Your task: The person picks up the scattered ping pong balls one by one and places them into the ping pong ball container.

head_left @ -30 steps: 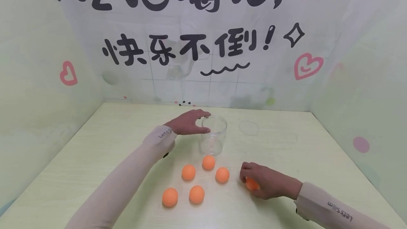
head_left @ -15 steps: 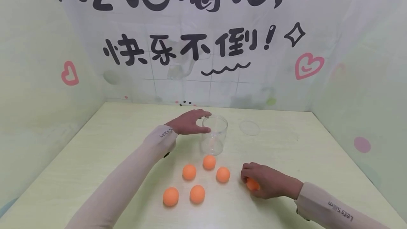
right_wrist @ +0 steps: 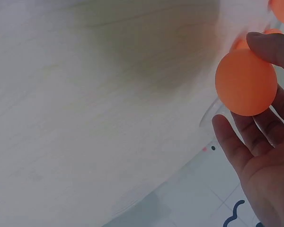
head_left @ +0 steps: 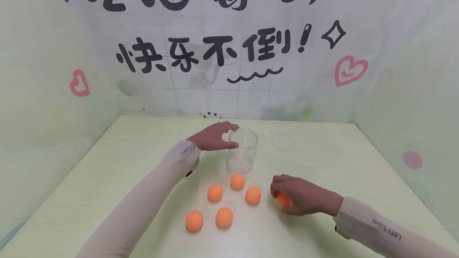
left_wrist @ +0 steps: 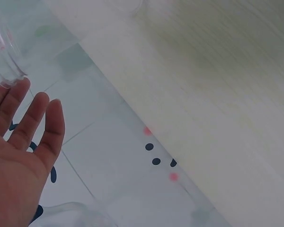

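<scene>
In the head view a clear round jar stands upright with its top uncovered. My left hand holds it from the left near the rim, thumb in front and fingers behind. Fingertips touch the jar in the left wrist view, where the thumb is out of sight. Between thumb and fingers my right hand pinches an orange ping-pong ball, just above the table. Several more orange ping-pong balls lie loose in front of the jar, left of the right hand.
A clear round lid lies flat on the table, right of the jar. The pale wooden tabletop ends at a printed back sheet with dark writing. Similar sheets stand on both sides.
My right hand has risen slightly with the ping-pong ball. The left hand stays at the jar, and the loose balls lie as before; the head view has shifted a little.
</scene>
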`<control>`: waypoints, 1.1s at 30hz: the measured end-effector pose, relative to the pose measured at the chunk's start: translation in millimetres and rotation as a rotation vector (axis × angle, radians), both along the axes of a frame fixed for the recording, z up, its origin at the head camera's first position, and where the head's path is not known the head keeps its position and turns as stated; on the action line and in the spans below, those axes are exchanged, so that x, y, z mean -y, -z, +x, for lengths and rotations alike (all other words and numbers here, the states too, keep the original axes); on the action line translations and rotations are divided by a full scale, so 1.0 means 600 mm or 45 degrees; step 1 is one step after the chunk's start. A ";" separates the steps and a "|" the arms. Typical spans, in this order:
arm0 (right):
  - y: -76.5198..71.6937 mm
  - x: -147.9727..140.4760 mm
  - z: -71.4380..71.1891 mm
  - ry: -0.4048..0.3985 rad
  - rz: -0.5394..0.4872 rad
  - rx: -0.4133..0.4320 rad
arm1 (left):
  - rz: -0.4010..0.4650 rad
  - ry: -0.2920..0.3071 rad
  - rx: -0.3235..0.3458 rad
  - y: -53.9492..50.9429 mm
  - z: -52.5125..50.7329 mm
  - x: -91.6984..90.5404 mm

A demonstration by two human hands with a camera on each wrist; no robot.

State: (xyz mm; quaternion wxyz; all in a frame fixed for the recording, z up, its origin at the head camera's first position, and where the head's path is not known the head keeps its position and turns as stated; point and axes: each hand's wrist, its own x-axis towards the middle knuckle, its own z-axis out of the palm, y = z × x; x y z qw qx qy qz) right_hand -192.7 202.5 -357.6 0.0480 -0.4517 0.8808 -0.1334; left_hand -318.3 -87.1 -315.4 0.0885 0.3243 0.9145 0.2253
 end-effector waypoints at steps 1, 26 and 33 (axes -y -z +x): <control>-0.002 0.001 -0.002 0.000 -0.003 -0.004 | 0.003 -0.003 0.000 0.000 0.000 0.000; -0.095 0.018 -0.052 0.049 0.037 -0.052 | 0.029 -0.024 0.041 -0.001 0.000 0.000; -0.123 0.031 -0.068 0.038 0.060 -0.049 | 0.039 -0.024 0.034 0.001 0.002 -0.001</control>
